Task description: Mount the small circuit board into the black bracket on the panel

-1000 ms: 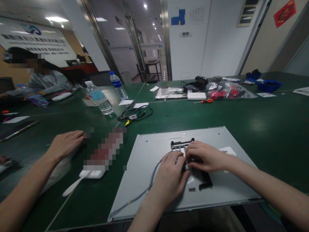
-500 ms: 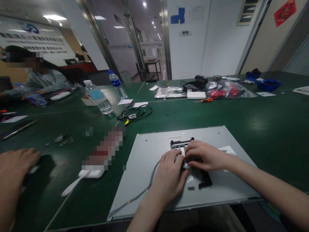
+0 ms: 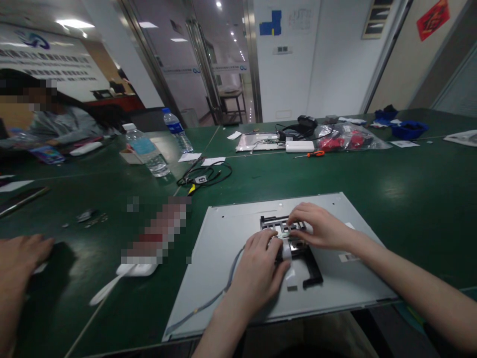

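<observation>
A flat pale grey metal panel (image 3: 212, 248) lies at the table's near edge. On its middle sits a black plastic bracket frame (image 3: 312, 266). My left hand (image 3: 259, 261) rests over the bracket's left side, fingers curled down; what they grip is hidden. A grey cable (image 3: 223, 292) runs from the panel's lower left corner up under this hand. Beside it, my right hand (image 3: 316, 226) is at the bracket's upper right, thumb and fingers bent in a pinch over a small part too hidden to name. A strip of clear film (image 3: 290, 273) hangs between the hands.
Another person's hand (image 3: 26, 253) is at the left. Near it are a white-cased device with a strap (image 3: 137, 269) and small metal parts (image 3: 85, 215). Beyond are a coiled black cable (image 3: 219, 174), water bottles (image 3: 147, 151) and an orange-handled screwdriver (image 3: 315, 154).
My right hand has shifted up and slightly away from my left, uncovering more of the bracket and the film strip. My left hand stays nearly in place.
</observation>
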Demonstrator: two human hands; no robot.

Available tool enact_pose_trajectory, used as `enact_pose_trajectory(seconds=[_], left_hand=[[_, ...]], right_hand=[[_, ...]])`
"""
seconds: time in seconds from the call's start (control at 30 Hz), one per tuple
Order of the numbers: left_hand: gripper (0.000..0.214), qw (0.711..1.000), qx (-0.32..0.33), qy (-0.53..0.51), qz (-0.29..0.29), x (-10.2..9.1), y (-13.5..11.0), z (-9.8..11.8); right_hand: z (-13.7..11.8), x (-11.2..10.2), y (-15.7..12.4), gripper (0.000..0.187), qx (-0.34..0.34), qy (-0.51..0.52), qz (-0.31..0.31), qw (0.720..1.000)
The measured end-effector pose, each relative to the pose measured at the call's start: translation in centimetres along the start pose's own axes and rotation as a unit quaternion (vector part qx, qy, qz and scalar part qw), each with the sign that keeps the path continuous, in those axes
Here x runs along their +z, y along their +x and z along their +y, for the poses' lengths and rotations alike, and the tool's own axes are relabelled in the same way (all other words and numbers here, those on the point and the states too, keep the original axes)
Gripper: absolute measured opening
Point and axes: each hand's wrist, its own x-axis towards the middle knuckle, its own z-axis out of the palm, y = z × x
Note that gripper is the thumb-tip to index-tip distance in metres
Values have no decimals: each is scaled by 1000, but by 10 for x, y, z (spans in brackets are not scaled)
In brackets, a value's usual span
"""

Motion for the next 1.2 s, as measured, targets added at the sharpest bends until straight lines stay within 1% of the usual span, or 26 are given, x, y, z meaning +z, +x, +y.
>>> enact_pose_trajectory(seconds=[0.1, 0.23, 0.33, 0.53, 0.6, 0.67, 0.83, 0.93, 1.07, 1.2], left_hand=[[26, 1000, 9, 5, -3, 0, 0, 0], [28, 1000, 12, 9, -1, 0, 0, -2], [30, 1000, 16, 14, 1, 0, 0, -3], [30, 1000, 12, 16, 5, 0, 0, -2], [29, 1000, 10, 15, 5, 0, 0, -1], [28, 1000, 9, 14, 7, -1, 0, -1], [30, 1000, 6, 12, 7, 0, -1, -1], [30, 1000, 14, 9, 15, 1, 0, -1], [30, 1000, 13, 9, 15, 0, 0, -1], [30, 1000, 6, 11, 3, 0, 0, -1]], right_hand=[[9, -7, -1, 9, 29, -15, 25, 999], [20, -14, -1, 9, 61, -20, 16, 998], [22, -18, -2, 12, 83, -16, -17, 996], [22, -27, -11, 21, 131, -13, -110, 985], [21, -29, -15, 24, 144, 0, -140, 980], [20, -29, -20, 25, 157, 29, -157, 975], [20, -19, -26, 24, 189, 96, -153, 965], [20, -11, -26, 21, 191, 122, -144, 963], [19, -6, -25, 15, 190, 135, -127, 964], [20, -2, -26, 14, 195, 136, -115, 965]])
